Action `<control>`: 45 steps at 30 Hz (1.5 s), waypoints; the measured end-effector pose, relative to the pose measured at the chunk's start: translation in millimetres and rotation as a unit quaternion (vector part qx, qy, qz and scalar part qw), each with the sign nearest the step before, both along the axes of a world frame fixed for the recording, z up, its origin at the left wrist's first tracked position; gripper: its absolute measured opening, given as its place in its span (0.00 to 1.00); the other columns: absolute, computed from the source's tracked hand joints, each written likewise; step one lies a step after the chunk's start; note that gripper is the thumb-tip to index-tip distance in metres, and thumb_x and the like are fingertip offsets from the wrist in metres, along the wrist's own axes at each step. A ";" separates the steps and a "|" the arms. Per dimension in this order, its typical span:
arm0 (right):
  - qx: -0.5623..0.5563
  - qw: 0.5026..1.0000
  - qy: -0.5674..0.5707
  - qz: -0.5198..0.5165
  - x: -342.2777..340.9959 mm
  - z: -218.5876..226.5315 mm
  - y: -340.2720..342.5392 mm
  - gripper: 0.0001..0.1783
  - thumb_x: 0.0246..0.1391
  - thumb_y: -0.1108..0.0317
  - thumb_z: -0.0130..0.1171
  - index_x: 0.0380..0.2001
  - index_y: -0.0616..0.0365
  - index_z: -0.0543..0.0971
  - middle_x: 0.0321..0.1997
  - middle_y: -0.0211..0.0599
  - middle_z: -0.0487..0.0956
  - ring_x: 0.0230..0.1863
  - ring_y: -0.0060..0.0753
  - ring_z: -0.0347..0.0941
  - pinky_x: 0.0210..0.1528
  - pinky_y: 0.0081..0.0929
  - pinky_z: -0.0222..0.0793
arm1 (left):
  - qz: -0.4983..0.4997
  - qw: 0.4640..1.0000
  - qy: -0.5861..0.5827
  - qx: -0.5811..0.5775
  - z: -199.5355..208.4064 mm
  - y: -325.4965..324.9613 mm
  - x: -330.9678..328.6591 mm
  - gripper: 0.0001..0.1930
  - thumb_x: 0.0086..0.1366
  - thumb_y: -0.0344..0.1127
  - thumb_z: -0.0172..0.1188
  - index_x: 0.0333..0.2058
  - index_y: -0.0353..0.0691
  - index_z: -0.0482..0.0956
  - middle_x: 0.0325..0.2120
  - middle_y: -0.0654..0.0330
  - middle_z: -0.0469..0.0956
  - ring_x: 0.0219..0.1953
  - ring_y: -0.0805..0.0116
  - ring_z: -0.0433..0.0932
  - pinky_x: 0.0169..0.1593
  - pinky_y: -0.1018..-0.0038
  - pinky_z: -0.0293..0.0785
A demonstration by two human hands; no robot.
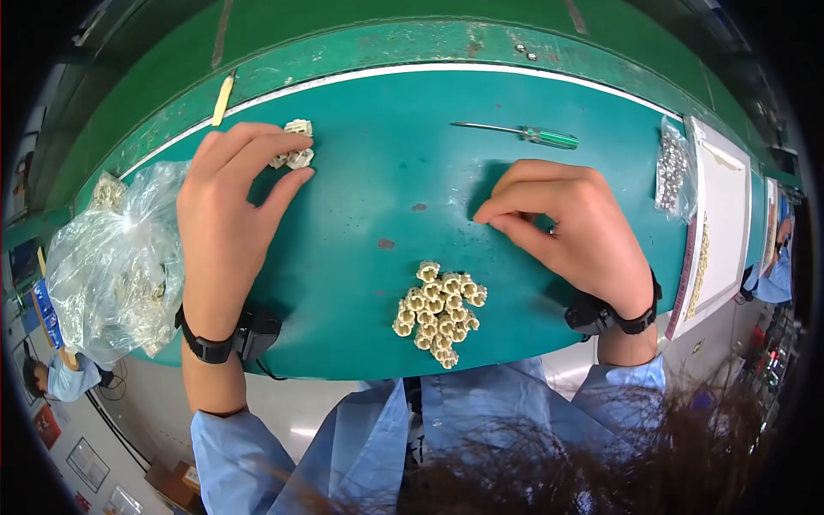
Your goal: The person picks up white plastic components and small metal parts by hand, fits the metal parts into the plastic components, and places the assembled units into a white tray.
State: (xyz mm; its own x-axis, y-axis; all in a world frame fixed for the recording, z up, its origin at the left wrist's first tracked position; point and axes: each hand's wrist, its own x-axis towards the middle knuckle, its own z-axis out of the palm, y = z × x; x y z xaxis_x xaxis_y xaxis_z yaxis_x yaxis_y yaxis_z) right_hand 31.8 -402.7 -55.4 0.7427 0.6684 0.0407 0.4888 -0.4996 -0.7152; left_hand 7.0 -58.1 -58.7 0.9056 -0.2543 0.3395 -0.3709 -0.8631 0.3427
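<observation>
My left hand (227,184) is at the far left of the green mat. Its thumb and index finger close around a small white plastic part (300,159), beside another white part (299,127) just past the fingers. The fingers partly cover these pieces. Over the right middle of the mat, my right hand (558,210) has its thumb and index finger pressed together; whatever is in that pinch is too small or hidden to make out. Between the hands, nearer my body, lies a cluster of cream-coloured, hollow, notched plastic parts (436,311).
A green-handled screwdriver (549,137) lies beyond my right hand. A clear bag of parts (129,257) sits at left, and a small bag of shiny metal pieces (674,172) at right by a white tray (717,232). Two metal balls (525,52) rest on the far ledge.
</observation>
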 end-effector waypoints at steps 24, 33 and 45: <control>-0.037 0.999 0.020 -0.002 -6.5 2.4 13.9 0.09 0.56 0.79 0.79 0.41 0.60 0.91 0.38 0.35 0.85 0.36 0.34 0.85 0.39 0.31 0.82 | -0.184 0.901 0.238 -0.313 -26.1 -40.7 -19.9 0.18 0.59 0.25 0.84 0.49 0.40 0.93 0.44 0.59 0.88 0.35 0.71 0.84 0.35 0.73 0.81; 0.071 0.997 0.014 -0.032 -25.4 5.7 45.3 0.12 0.55 0.81 0.80 0.43 0.61 0.92 0.40 0.36 0.87 0.35 0.30 0.85 0.36 0.29 0.82 | -0.167 0.927 0.199 -0.271 -27.6 -48.1 -23.5 0.15 0.59 0.25 0.84 0.44 0.38 0.91 0.40 0.62 0.86 0.34 0.69 0.80 0.34 0.73 0.79; 0.063 0.997 -0.030 -0.029 -27.5 -2.9 53.3 0.12 0.54 0.80 0.80 0.42 0.59 0.92 0.40 0.35 0.88 0.36 0.34 0.86 0.36 0.31 0.83 | -0.167 0.933 0.169 -0.272 -33.3 -46.5 -22.9 0.14 0.59 0.25 0.84 0.42 0.37 0.90 0.39 0.62 0.86 0.34 0.66 0.80 0.33 0.72 0.80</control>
State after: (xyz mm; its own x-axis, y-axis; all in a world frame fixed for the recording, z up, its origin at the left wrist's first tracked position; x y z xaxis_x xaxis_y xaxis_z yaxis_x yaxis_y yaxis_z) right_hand 4.3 -349.4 -58.3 0.7739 0.6108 0.1673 0.5052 -0.4360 -0.7448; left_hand -16.0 -104.6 -92.0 0.8850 -0.4155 0.2100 -0.3797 -0.3833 0.8419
